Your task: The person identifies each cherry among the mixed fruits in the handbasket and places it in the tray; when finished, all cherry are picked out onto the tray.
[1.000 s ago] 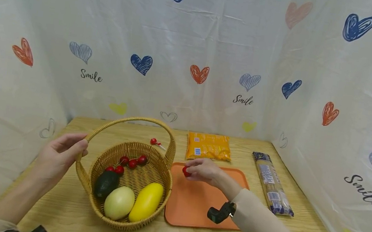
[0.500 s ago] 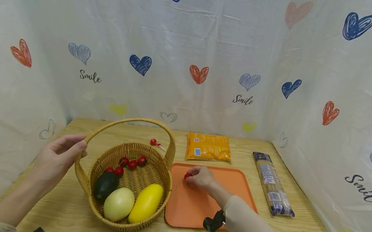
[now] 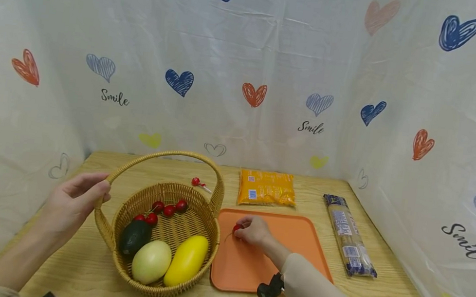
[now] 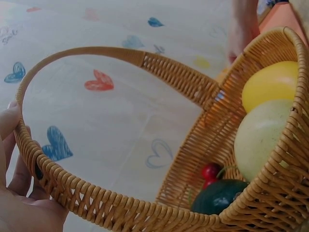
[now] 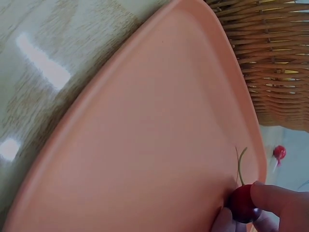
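My left hand [image 3: 75, 203] grips the left side of the handle of a wicker basket [image 3: 151, 289]. In the basket lie several red cherries [image 3: 169, 210], a dark green avocado [image 3: 135, 237], a pale round melon [image 3: 151, 262] and a yellow mango [image 3: 187, 260]. Beside it, my right hand [image 3: 256, 231] pinches a single cherry [image 5: 244, 203] between thumb and fingers, low over the left part of an orange tray [image 3: 239, 271]. In the right wrist view the cherry's green stem sticks up, with its shadow close by on the tray.
A red lollipop [image 3: 196, 181] lies behind the basket. An orange packet [image 3: 266, 189] is at the back of the wooden table, and a long packet [image 3: 349, 237] with blue ends lies right of the tray. Patterned curtains enclose the table.
My right hand has come down and toward me with the cherry, from the tray's back edge to over its left part; the stem now shows. The left hand and basket hold nearly still.
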`<state>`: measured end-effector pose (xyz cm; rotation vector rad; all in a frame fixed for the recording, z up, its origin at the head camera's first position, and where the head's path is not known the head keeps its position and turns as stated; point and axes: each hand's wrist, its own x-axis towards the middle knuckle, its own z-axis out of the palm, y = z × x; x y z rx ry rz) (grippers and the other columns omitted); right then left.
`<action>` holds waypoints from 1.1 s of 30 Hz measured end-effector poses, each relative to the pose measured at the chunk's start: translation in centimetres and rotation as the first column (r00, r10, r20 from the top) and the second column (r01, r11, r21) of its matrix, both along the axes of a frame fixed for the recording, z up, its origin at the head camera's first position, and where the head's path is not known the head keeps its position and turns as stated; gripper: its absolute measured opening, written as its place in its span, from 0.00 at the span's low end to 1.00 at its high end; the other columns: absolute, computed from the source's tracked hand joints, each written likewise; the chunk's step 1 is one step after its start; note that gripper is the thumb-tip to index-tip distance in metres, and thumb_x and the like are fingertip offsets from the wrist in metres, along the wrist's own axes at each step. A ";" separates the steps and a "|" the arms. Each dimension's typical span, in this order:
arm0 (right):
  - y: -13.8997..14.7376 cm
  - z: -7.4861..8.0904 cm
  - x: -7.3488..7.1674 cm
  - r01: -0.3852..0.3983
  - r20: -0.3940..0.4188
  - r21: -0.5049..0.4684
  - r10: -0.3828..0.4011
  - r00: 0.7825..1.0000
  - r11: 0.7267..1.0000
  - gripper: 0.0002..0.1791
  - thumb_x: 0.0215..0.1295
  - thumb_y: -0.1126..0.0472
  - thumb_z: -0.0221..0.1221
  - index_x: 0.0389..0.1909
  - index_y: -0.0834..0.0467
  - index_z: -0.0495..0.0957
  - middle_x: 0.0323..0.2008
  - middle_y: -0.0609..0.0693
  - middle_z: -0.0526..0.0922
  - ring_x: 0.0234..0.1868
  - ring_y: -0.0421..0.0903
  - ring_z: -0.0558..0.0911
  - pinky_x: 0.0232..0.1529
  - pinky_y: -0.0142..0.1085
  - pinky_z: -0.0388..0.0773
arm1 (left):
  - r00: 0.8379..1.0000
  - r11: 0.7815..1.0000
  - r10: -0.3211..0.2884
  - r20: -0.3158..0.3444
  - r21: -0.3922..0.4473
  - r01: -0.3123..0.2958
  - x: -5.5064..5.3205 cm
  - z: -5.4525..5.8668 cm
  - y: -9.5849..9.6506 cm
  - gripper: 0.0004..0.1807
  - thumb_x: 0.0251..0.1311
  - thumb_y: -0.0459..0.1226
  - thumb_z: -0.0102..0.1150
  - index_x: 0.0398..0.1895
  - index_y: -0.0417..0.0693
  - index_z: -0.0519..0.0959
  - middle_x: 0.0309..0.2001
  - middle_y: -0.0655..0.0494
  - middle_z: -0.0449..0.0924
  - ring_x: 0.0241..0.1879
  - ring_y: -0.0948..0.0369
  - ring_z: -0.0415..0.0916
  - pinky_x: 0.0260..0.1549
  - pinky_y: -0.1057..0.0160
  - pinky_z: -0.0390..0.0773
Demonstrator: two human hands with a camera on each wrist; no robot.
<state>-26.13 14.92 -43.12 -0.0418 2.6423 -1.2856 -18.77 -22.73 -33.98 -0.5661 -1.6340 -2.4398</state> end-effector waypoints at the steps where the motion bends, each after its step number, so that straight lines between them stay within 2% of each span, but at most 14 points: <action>1: 0.0 0.0 0.0 0.001 0.002 0.001 -0.001 1.000 1.000 0.11 0.53 0.67 0.67 0.39 0.63 0.80 0.33 0.51 0.79 0.31 0.45 0.77 0.30 0.35 0.78 | 1.000 1.000 0.001 0.001 0.001 -0.001 0.0 0.0 0.0 0.17 0.66 0.22 0.44 0.48 0.42 0.81 0.36 0.56 0.78 0.36 0.63 0.77 0.40 0.70 0.78; 5: 0.0 0.2 0.1 0.004 0.016 0.001 -0.004 1.000 1.000 0.12 0.54 0.67 0.66 0.40 0.63 0.80 0.33 0.52 0.79 0.31 0.45 0.76 0.30 0.35 0.77 | 1.000 1.000 0.002 -0.002 0.008 -0.002 0.0 0.0 0.1 0.17 0.66 0.21 0.44 0.48 0.42 0.81 0.36 0.56 0.78 0.36 0.63 0.76 0.40 0.70 0.79; 10: 0.2 0.8 0.1 -0.004 0.046 -0.065 0.007 0.999 0.998 0.16 0.57 0.67 0.65 0.46 0.66 0.77 0.35 0.55 0.80 0.31 0.47 0.79 0.31 0.37 0.78 | 1.000 1.000 0.000 -0.004 0.011 0.000 0.0 0.0 0.1 0.17 0.66 0.21 0.44 0.48 0.42 0.80 0.36 0.56 0.78 0.36 0.63 0.76 0.40 0.70 0.79; 15: 0.6 2.1 -0.4 0.012 0.046 -0.123 -0.006 0.999 0.992 0.18 0.58 0.66 0.64 0.49 0.68 0.76 0.40 0.58 0.79 0.37 0.50 0.80 0.38 0.41 0.80 | 1.000 1.000 0.002 0.002 0.003 -0.002 0.1 0.0 0.0 0.17 0.67 0.22 0.44 0.48 0.43 0.81 0.36 0.56 0.78 0.36 0.63 0.76 0.40 0.70 0.78; 20: 0.9 3.7 -0.8 0.012 0.076 -0.233 0.006 0.997 0.972 0.20 0.60 0.68 0.62 0.53 0.70 0.73 0.42 0.60 0.79 0.42 0.58 0.81 0.46 0.48 0.79 | 1.000 1.000 0.008 0.003 -0.001 -0.008 0.1 0.0 0.0 0.17 0.67 0.22 0.45 0.48 0.43 0.81 0.36 0.56 0.78 0.36 0.63 0.76 0.40 0.70 0.78; 27: 0.3 5.5 -0.1 -0.056 0.122 -0.300 0.096 0.988 0.952 0.22 0.59 0.67 0.62 0.55 0.68 0.73 0.44 0.60 0.79 0.48 0.61 0.79 0.48 0.48 0.78 | 1.000 1.000 -0.007 -0.010 0.013 0.007 0.1 0.0 0.0 0.17 0.66 0.22 0.44 0.48 0.42 0.81 0.36 0.56 0.79 0.35 0.63 0.77 0.40 0.70 0.79; 33: -0.7 6.8 0.9 -0.126 0.170 -0.347 0.195 0.966 0.929 0.22 0.58 0.67 0.62 0.54 0.69 0.73 0.44 0.60 0.78 0.48 0.60 0.78 0.48 0.49 0.78 | 1.000 1.000 -0.018 -0.024 0.025 0.018 0.1 0.1 0.1 0.17 0.66 0.21 0.44 0.47 0.42 0.81 0.35 0.56 0.79 0.35 0.63 0.77 0.39 0.70 0.79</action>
